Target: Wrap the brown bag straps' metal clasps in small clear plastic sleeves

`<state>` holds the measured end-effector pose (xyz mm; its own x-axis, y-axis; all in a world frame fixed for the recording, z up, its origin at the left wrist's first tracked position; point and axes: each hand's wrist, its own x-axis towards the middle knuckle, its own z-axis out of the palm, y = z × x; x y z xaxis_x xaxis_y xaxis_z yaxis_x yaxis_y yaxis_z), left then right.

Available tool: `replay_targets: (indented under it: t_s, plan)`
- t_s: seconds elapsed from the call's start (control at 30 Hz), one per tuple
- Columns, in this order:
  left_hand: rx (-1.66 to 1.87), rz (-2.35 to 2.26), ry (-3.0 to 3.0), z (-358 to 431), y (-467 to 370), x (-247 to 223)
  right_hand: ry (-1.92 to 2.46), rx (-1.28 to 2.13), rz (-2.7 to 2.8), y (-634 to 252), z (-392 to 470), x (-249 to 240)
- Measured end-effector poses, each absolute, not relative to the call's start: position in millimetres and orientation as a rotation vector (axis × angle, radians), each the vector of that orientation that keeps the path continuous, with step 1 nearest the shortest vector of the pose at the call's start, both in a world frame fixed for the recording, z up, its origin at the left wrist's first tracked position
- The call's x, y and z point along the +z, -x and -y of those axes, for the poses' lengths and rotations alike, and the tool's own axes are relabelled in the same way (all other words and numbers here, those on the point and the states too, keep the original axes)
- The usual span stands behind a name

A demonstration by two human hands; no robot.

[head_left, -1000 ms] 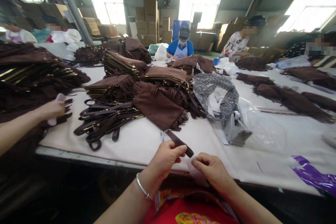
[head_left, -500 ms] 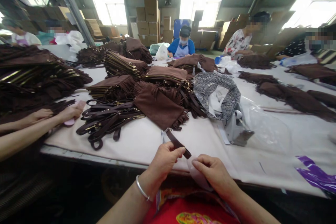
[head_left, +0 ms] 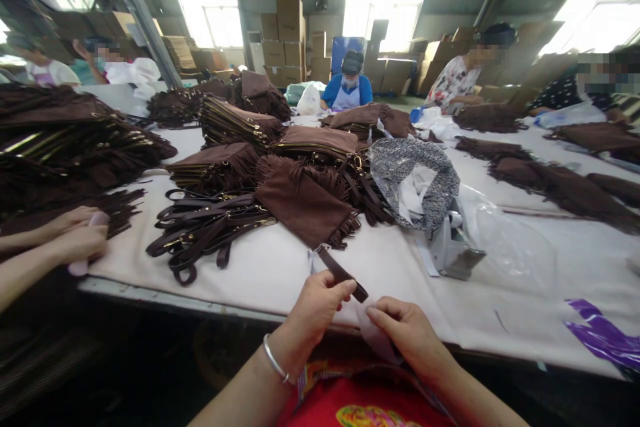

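My left hand [head_left: 320, 297] is closed on a dark brown strap [head_left: 340, 268] at the table's front edge, pinching it between thumb and fingers. The strap's far end reaches up to a brown fringed bag [head_left: 303, 203], where a metal fitting shows; whether the two are joined I cannot tell. Close beside it, my right hand [head_left: 400, 323] is closed on a thin, pale, whitish sheet [head_left: 375, 330] that hangs below the strap's near end. Whether the sheet touches the strap is unclear. A heap of dark straps with gold clasps [head_left: 200, 227] lies left of the bag.
Stacked brown bags [head_left: 315, 140] stand behind. To the right are a grey speckled fabric ring [head_left: 415, 173], a tape dispenser [head_left: 455, 247], clear plastic [head_left: 505, 240] and a purple wrapper [head_left: 600, 333]. At left a co-worker's hands [head_left: 83, 237] hold a pink comb-like tool over fringe.
My hands stay almost in place, still holding the strap and the pale sheet. The co-worker's hand with the pink tool has moved left and toward the table edge.
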<state>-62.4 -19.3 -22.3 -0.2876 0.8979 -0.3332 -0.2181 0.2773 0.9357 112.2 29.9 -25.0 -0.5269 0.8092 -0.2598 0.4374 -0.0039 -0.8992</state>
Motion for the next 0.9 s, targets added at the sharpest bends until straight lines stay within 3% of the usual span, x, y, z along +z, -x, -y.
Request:
replay_targets:
  t_s: [0.47,0.9]
  plan:
    - [1.252,-1.447,-0.701,27.4,56.2,-28.0,1.182,1.61,1.887,-100.8,-32.1,-35.7]
    - [1.406,-1.085,0.045,6.9,75.2,-39.0,1.265,1.987,1.47,-101.4,-22.1,-31.1]
